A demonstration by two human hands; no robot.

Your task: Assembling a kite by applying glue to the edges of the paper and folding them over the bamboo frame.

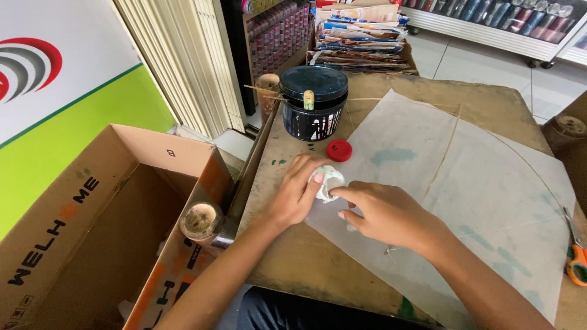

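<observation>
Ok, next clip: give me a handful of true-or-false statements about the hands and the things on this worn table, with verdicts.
1. Both hands meet at a small white crumpled wad. True: left hand and right hand touch it.
2. The round red plastic cap sits on top of the dark round tub. False: it lies on the table in front of the tub.
3. Thin sticks cross the translucent white paper sheet. True.
4. The orange-handled scissors are in the right hand. False: they lie at the table's right edge.
5. The open brown cardboard box stands right of the table. False: left.
</observation>
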